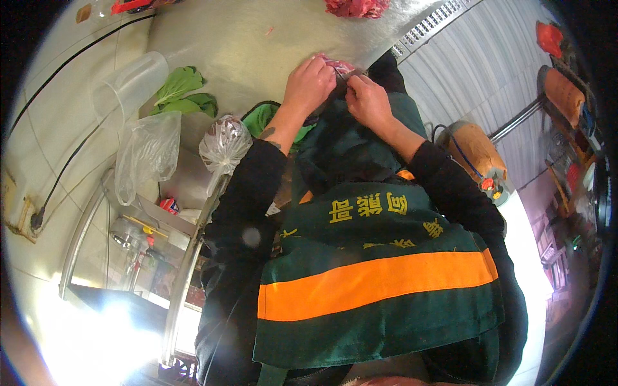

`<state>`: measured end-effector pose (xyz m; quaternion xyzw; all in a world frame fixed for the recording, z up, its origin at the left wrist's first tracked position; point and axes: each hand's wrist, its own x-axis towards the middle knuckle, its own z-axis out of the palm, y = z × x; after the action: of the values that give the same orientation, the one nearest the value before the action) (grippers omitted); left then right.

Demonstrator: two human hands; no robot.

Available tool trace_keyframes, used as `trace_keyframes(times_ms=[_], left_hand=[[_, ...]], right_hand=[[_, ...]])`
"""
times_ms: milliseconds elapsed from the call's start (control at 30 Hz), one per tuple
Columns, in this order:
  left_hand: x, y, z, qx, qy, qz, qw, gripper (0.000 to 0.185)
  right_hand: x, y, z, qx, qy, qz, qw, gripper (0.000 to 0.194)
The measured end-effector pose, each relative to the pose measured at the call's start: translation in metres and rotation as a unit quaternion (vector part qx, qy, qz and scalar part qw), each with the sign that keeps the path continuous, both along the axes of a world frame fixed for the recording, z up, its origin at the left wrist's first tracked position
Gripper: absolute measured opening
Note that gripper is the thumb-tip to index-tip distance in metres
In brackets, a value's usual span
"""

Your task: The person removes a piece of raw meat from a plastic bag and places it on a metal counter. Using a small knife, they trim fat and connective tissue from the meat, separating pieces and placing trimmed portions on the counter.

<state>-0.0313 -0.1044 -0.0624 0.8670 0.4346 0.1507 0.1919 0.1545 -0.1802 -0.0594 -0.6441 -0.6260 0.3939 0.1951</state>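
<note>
My left hand [314, 79] is closed on a piece of raw meat [336, 62] at the near edge of the metal worktop [231, 53]. Beside it on the right, my right hand [366, 96] has its fingers curled and pinches a thin dark object [340, 74], too small to name, that meets the meat. The fingers hide part of both. Farther back on the worktop lies a larger heap of raw red meat [357, 6]. A dark green apron [367, 144] with an orange band covers my front, just below the hands.
At left are a clear plastic container [128, 84], green leaves [181, 91], a clear plastic bag [147, 154] and a knotted bag with brown contents [226, 137]. A black cable [72, 62] runs along the tiled wall. A floor drain grate [429, 24] and an orange gas cylinder [475, 147] are at right.
</note>
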Motion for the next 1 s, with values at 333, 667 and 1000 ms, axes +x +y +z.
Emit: trace_keyframes(times_ms=[333,667,1000], left_hand=[[-0.005,0.009,0.005,-0.042,-0.016,0.017,0.999,0.009],[-0.006,0.016,0.016,-0.08,-0.006,0.024,0.997,0.009],[0.0,0.021,0.017,-0.076,0.041,0.034,0.996,0.008]], right_hand=[[0.019,-0.014,0.024,-0.012,0.036,-0.016,0.999,0.011],[0.004,-0.003,0.008,-0.034,0.054,-0.001,0.998,0.011],[0.009,-0.006,0.014,-0.058,0.116,-0.031,0.991,0.014]])
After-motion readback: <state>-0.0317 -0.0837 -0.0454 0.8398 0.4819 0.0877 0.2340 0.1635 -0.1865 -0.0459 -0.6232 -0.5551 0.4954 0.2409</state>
